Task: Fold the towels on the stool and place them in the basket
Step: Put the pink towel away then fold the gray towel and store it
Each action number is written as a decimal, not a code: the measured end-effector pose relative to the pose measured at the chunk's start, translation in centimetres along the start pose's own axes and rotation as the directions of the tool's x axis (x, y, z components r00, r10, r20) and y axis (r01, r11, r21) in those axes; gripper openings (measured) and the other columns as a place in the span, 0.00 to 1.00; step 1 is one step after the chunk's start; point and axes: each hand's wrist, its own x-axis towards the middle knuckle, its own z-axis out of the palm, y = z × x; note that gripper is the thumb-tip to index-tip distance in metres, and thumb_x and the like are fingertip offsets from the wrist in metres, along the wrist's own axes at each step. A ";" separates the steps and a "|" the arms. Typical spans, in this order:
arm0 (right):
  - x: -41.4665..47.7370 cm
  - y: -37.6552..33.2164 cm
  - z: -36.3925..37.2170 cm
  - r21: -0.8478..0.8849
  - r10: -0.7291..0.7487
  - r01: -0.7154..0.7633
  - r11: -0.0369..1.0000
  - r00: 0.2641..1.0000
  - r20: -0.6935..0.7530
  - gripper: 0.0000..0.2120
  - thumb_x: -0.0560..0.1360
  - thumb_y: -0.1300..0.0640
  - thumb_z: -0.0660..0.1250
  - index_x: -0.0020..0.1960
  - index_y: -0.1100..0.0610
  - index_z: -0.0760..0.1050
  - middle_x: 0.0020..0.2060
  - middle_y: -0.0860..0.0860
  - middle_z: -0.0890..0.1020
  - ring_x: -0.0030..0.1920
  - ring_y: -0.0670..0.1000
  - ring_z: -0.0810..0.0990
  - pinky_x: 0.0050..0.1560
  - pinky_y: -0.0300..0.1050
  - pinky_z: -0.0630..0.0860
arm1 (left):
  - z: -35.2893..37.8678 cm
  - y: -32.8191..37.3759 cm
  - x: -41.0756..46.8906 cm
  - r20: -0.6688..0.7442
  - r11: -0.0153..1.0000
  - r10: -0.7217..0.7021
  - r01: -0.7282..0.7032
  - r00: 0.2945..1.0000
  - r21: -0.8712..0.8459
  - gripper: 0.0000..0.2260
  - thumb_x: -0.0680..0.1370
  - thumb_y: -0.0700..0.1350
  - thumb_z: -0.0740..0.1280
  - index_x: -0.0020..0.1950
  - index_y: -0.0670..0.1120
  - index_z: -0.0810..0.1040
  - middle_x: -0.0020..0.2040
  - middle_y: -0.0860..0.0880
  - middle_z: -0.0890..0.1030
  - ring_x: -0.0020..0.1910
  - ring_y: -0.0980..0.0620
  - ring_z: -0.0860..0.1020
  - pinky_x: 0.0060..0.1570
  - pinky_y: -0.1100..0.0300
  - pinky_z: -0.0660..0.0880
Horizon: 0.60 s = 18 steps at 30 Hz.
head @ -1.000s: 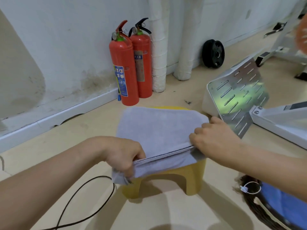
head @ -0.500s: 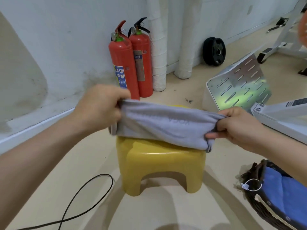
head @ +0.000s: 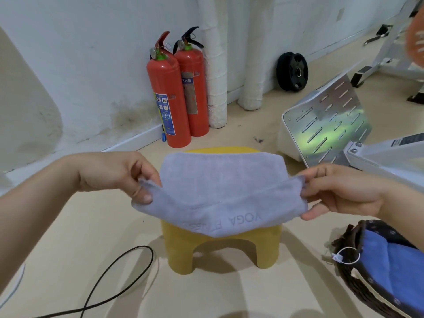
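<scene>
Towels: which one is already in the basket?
The blue towel, lying inside the dark woven basket. The grey towel is over the yellow plastic stool, pinched by both hands.

L forearm comes in from 8 o'clock, bare, wrist straight. L hand sits at 9 o'clock, knuckles up, thumb & fingers pinched shut on one corner of the towel. R forearm enters from 4 o'clock, also bare. R hand at 3 o'clock, back of hand up, fingers pinching the opposite corner, thumb underneath. Both hands level w/ each other, well apart, held in the air.
</scene>
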 end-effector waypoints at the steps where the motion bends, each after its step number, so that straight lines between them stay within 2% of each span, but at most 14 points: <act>1: 0.3 0.0 0.2 0.048 -0.013 0.015 0.999 0.999 -0.043 0.05 0.69 0.69 0.67 0.44 0.65 0.79 0.38 0.59 0.79 0.36 0.53 0.80 0.36 0.50 0.82 | -0.1 -0.4 0.5 -0.057 0.996 0.030 -0.035 0.998 -0.079 0.16 0.60 0.51 0.80 0.42 0.43 0.84 0.38 0.47 0.83 0.38 0.54 0.80 0.39 0.65 0.76; 3: 1.1 0.1 0.5 0.107 -0.029 0.049 0.993 0.983 -0.181 0.10 0.76 0.69 0.60 0.43 0.61 0.79 0.38 0.56 0.78 0.36 0.52 0.78 0.37 0.52 0.83 | -0.2 -1.2 1.6 -0.211 0.965 0.009 -0.064 0.977 -0.255 0.26 0.58 0.58 0.80 0.47 0.41 0.83 0.42 0.45 0.83 0.41 0.52 0.81 0.39 0.62 0.77; 4: 1.5 0.0 0.5 0.111 -0.042 0.073 0.991 0.966 -0.254 0.11 0.77 0.68 0.59 0.44 0.61 0.79 0.38 0.56 0.79 0.36 0.52 0.79 0.37 0.51 0.83 | -0.1 -1.4 2.4 -0.284 0.943 -0.018 -0.078 0.959 -0.325 0.27 0.60 0.59 0.79 0.49 0.42 0.82 0.45 0.45 0.84 0.42 0.51 0.81 0.40 0.61 0.78; 6: 2.4 -0.2 0.6 0.079 -0.075 0.112 0.991 0.925 -0.374 0.11 0.78 0.66 0.58 0.47 0.60 0.79 0.39 0.55 0.79 0.36 0.52 0.79 0.34 0.48 0.83 | 0.2 -1.7 4.0 -0.425 0.892 -0.109 -0.100 0.899 -0.440 0.18 0.71 0.54 0.73 0.55 0.45 0.81 0.51 0.46 0.85 0.46 0.50 0.83 0.42 0.57 0.80; 8: 3.3 -0.4 0.6 0.014 -0.108 0.129 0.992 0.883 -0.457 0.11 0.78 0.65 0.57 0.46 0.58 0.78 0.38 0.54 0.79 0.36 0.53 0.78 0.32 0.46 0.82 | 0.6 -1.9 5.7 -0.564 0.873 -0.177 -0.136 0.806 -0.469 0.09 0.78 0.46 0.67 0.57 0.46 0.79 0.51 0.47 0.85 0.46 0.50 0.83 0.42 0.57 0.78; 11: 5.1 -0.7 0.2 -0.113 -0.152 0.106 0.988 0.808 -0.569 0.11 0.77 0.65 0.56 0.45 0.57 0.77 0.36 0.53 0.77 0.36 0.53 0.75 0.29 0.43 0.79 | 0.9 -2.3 8.2 -0.744 0.937 -0.150 -0.148 0.651 -0.318 0.02 0.79 0.45 0.66 0.51 0.49 0.77 0.48 0.49 0.83 0.45 0.50 0.80 0.42 0.57 0.74; 14: 7.1 -1.0 -0.4 -0.249 -0.202 0.048 0.967 0.740 -0.641 0.12 0.76 0.65 0.54 0.44 0.57 0.75 0.37 0.55 0.74 0.32 0.55 0.74 0.27 0.44 0.76 | 0.6 -2.5 10.0 -0.850 0.997 -0.070 0.011 0.523 -0.076 0.04 0.78 0.48 0.65 0.50 0.48 0.75 0.44 0.51 0.79 0.45 0.48 0.77 0.43 0.56 0.70; 16: 8.3 -1.0 -1.0 -0.382 -0.278 0.004 0.924 0.694 -0.664 0.11 0.75 0.64 0.54 0.45 0.58 0.75 0.36 0.57 0.75 0.30 0.57 0.74 0.26 0.47 0.77 | 0.6 -2.6 11.0 -0.875 0.992 -0.005 0.113 0.483 0.056 0.06 0.78 0.48 0.65 0.50 0.46 0.74 0.42 0.51 0.77 0.45 0.47 0.75 0.42 0.55 0.66; 18: 9.2 -0.8 -1.4 -0.530 -0.362 -0.067 0.845 0.659 -0.660 0.10 0.74 0.63 0.54 0.45 0.59 0.74 0.36 0.58 0.78 0.32 0.60 0.77 0.31 0.54 0.79 | 0.6 -2.8 11.7 -0.880 0.977 0.038 0.166 0.473 0.131 0.06 0.78 0.49 0.64 0.49 0.47 0.72 0.42 0.51 0.76 0.44 0.47 0.73 0.41 0.56 0.64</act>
